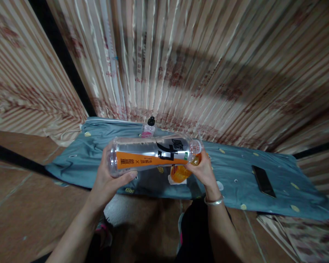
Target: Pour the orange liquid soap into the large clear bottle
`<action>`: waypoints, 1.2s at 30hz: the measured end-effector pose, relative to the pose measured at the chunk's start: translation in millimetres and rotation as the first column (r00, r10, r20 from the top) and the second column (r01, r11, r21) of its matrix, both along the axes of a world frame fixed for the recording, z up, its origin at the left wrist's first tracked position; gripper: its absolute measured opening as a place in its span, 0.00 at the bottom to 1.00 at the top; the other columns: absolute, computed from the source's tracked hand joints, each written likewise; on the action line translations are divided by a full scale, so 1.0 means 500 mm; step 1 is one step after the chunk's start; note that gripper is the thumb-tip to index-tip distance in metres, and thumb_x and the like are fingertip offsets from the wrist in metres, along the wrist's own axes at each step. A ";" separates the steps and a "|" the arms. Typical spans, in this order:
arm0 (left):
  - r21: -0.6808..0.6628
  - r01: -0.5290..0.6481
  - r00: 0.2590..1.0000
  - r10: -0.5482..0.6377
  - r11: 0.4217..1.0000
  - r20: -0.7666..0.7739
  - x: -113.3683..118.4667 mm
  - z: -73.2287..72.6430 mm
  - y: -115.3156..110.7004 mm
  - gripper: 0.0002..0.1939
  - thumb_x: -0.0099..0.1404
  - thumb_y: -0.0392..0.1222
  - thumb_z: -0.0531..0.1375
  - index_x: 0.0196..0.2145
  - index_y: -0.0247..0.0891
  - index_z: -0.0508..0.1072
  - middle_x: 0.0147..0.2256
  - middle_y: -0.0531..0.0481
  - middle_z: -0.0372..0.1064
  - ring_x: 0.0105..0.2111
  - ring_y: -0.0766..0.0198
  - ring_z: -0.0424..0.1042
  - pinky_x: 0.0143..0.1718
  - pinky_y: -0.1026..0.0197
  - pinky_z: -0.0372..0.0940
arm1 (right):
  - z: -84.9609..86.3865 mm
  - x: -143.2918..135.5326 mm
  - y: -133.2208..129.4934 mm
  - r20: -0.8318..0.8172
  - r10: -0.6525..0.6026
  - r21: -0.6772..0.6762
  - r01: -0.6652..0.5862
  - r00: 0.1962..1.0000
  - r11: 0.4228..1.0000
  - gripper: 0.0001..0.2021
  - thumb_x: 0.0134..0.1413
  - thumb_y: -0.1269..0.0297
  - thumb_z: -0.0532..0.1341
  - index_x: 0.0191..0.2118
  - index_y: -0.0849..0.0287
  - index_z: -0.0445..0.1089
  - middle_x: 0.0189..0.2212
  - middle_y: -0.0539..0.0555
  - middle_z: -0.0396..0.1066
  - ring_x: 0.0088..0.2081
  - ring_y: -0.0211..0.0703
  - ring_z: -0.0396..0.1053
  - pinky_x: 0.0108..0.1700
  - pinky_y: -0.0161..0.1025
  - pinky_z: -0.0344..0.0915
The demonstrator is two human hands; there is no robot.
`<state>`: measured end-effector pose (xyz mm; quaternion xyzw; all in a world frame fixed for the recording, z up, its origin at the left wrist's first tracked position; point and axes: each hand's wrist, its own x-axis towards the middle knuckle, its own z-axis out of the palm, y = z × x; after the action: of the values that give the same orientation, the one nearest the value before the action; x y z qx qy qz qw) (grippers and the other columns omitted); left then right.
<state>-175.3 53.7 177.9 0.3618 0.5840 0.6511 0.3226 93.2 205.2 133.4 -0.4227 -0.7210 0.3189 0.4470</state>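
A large clear plastic bottle (150,155) with a silver and orange label lies sideways in the air between my hands. My left hand (106,173) wraps round its base end, thumb along the near side. At the neck end, my right hand (201,166) is closed round the bottle, with a bracelet on that wrist. Just below the right hand is an orange bottle (180,174), partly hidden by the clear bottle and fingers. It stands on a white tissue (173,181). Whether my right hand also touches the orange bottle I cannot tell.
Blue patterned cloth (235,182) covers the low surface. A small bottle with a black cap (151,121) stands at the back; a dark phone (263,180) lies on the right. A pleated curtain (181,65) hangs behind, with a black pole (63,58) at the left.
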 end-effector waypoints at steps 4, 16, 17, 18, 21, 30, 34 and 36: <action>-0.009 0.027 0.999 -0.026 1.000 0.027 -0.001 -0.006 -0.002 0.53 0.45 0.48 0.77 0.66 0.39 0.62 0.61 0.37 0.71 0.63 0.35 0.69 0.62 0.42 0.68 | 0.000 0.000 -0.001 0.003 -0.013 -0.017 0.013 1.000 1.000 0.33 0.40 0.63 0.74 0.57 0.53 0.71 0.48 0.55 0.81 0.46 0.54 0.79 0.53 0.51 0.75; 0.022 0.037 0.999 -0.037 0.999 0.017 -0.006 -0.010 -0.005 0.45 0.46 0.46 0.79 0.60 0.41 0.70 0.58 0.42 0.75 0.60 0.40 0.73 0.57 0.48 0.73 | 0.003 0.000 -0.003 0.009 -0.011 -0.020 0.011 1.000 1.000 0.34 0.40 0.63 0.73 0.58 0.52 0.70 0.49 0.55 0.80 0.48 0.54 0.79 0.55 0.51 0.74; 0.021 0.033 0.999 -0.033 0.999 0.018 -0.005 -0.009 -0.006 0.45 0.46 0.46 0.79 0.60 0.41 0.70 0.57 0.42 0.75 0.60 0.40 0.74 0.56 0.48 0.74 | 0.003 0.000 -0.003 0.007 -0.008 -0.017 0.008 1.000 1.000 0.34 0.41 0.63 0.73 0.58 0.52 0.70 0.50 0.56 0.80 0.49 0.55 0.79 0.55 0.51 0.74; 0.023 0.029 0.999 -0.030 0.999 0.018 -0.004 -0.009 -0.006 0.45 0.46 0.46 0.79 0.60 0.41 0.70 0.56 0.43 0.76 0.59 0.40 0.74 0.55 0.48 0.74 | 0.004 0.000 -0.003 0.004 -0.004 -0.016 0.004 1.000 1.000 0.34 0.41 0.63 0.73 0.58 0.52 0.70 0.50 0.56 0.80 0.49 0.55 0.79 0.55 0.51 0.74; 0.024 0.026 1.000 -0.026 0.999 0.014 -0.003 -0.009 -0.006 0.46 0.47 0.48 0.79 0.62 0.42 0.69 0.55 0.43 0.77 0.59 0.38 0.74 0.54 0.47 0.75 | 0.004 0.001 -0.004 -0.004 0.008 -0.028 -0.009 1.000 1.000 0.35 0.41 0.63 0.73 0.59 0.52 0.69 0.51 0.56 0.80 0.49 0.54 0.79 0.56 0.51 0.74; 0.008 0.027 0.999 -0.027 1.000 0.043 0.000 -0.007 -0.007 0.51 0.46 0.46 0.78 0.66 0.41 0.65 0.59 0.41 0.74 0.60 0.40 0.74 0.56 0.49 0.74 | 0.003 0.003 -0.003 0.018 -0.001 -0.027 0.001 1.000 1.000 0.34 0.41 0.63 0.73 0.58 0.52 0.70 0.50 0.55 0.80 0.48 0.54 0.79 0.56 0.50 0.74; 0.027 0.018 0.999 -0.019 0.999 0.032 -0.001 -0.006 -0.005 0.45 0.46 0.45 0.78 0.61 0.41 0.70 0.57 0.42 0.76 0.57 0.41 0.76 0.55 0.48 0.75 | 0.003 0.002 -0.003 0.020 -0.007 -0.019 0.008 1.000 1.000 0.34 0.41 0.62 0.73 0.58 0.53 0.70 0.50 0.56 0.81 0.48 0.54 0.79 0.55 0.51 0.74; 0.023 0.034 0.999 -0.034 0.999 0.021 -0.004 -0.008 -0.004 0.40 0.45 0.45 0.79 0.56 0.40 0.73 0.56 0.42 0.76 0.57 0.40 0.76 0.55 0.46 0.74 | 0.002 0.002 -0.004 0.021 -0.011 -0.018 0.012 1.000 1.000 0.34 0.41 0.62 0.73 0.58 0.53 0.70 0.50 0.56 0.81 0.48 0.55 0.79 0.54 0.51 0.74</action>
<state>-177.4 51.8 173.9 0.3681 0.5668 0.6561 0.3358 94.2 203.3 134.6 -0.4343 -0.7203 0.3185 0.4371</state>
